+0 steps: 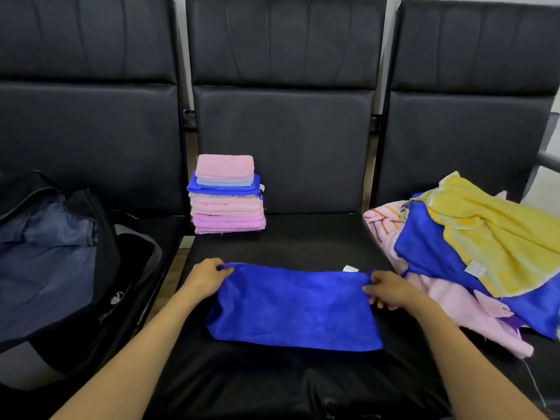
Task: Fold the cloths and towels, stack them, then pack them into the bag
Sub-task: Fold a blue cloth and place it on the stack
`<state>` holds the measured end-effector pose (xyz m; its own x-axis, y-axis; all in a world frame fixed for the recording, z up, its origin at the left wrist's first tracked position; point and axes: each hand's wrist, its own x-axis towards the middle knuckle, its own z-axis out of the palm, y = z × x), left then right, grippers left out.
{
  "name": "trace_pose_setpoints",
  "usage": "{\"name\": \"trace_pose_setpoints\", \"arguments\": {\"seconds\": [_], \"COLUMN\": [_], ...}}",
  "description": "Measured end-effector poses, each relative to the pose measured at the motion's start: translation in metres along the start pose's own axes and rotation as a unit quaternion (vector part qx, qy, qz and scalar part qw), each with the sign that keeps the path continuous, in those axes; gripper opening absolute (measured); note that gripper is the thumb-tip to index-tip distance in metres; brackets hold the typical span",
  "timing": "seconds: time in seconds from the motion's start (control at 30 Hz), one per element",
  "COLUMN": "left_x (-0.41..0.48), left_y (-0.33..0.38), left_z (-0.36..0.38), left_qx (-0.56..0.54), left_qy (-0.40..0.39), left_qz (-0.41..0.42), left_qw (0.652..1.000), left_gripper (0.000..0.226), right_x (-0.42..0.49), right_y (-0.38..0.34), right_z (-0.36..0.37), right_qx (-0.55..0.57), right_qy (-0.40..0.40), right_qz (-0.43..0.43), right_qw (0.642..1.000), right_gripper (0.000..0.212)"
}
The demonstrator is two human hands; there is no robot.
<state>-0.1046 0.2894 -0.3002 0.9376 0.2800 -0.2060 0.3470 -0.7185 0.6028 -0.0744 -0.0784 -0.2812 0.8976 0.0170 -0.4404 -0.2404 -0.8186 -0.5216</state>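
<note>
Cloth (294, 307) pinched at far corners by left hand (206, 277), right hand (391, 291); fingertips partly hidden.

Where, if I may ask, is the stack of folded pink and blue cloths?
Head view: the folded stack stands back-left on the middle black padded seat, beyond the left hand.

Head camera looks down (and forward) onto the nearby seat (303, 237).

Bag (60, 268) left; stack (227, 195) behind cloth (294, 307); pile (472, 253) right.
</note>
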Motion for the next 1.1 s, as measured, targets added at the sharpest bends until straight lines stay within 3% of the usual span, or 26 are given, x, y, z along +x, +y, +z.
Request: {"name": "trace_pose_setpoints", "arguments": {"seconds": [0.13,0.33,0.43,0.5,0.6,0.7,0.77,0.83,0.9,1.0,1.1], "left_x": [0.003,0.008,0.006,0.006,0.003,-0.005,-0.010,-0.011,-0.010,-0.012,-0.012], "left_y": [-0.004,-0.004,0.000,-0.003,-0.003,0.004,0.006,0.006,0.006,0.000,-0.006], "left_z": [0.017,0.020,0.018,0.020,0.021,0.021,0.022,0.024,0.022,0.017,0.012], "left_qx": [0.057,-0.061,-0.115,-0.077,-0.024,0.098,0.188,0.200,0.136,0.007,0.007], "left_qy": [-0.011,0.087,0.118,0.094,0.057,0.004,-0.028,-0.033,-0.009,0.058,0.043], "left_qz": [-0.031,-0.030,-0.025,-0.043,-0.067,-0.078,-0.075,-0.064,-0.063,-0.067,-0.011], "left_qw": [0.998,0.994,0.986,0.992,0.996,0.992,0.979,0.977,0.989,0.996,0.999], "left_gripper": [0.039,0.011,0.019,0.030,0.053,0.066,0.059,0.041,0.032,0.038,0.036], "right_x": [0.004,0.011,0.013,0.013,0.011,0.005,0.000,-0.004,-0.005,-0.004,-0.003], "right_y": [-0.001,-0.002,0.000,0.002,0.001,-0.008,-0.016,-0.022,-0.024,-0.028,-0.034], "right_z": [0.006,0.008,0.004,0.006,0.009,0.013,0.021,0.034,0.050,0.064,0.066], "right_qx": [-0.039,-0.031,-0.036,-0.066,-0.079,-0.063,-0.066,-0.100,-0.196,-0.258,-0.276], "right_qy": [-0.003,0.050,0.090,0.083,0.086,0.125,0.073,-0.027,-0.098,-0.106,-0.082], "right_qz": [0.007,-0.006,-0.010,0.003,0.009,-0.085,-0.149,-0.177,-0.188,-0.208,-0.216], "right_qw": [0.999,0.998,0.995,0.994,0.993,0.986,0.984,0.979,0.957,0.938,0.933], "right_gripper": [0.019,0.011,0.011,0.010,0.034,0.017,0.007,0.004,0.027,0.056,0.053]}}
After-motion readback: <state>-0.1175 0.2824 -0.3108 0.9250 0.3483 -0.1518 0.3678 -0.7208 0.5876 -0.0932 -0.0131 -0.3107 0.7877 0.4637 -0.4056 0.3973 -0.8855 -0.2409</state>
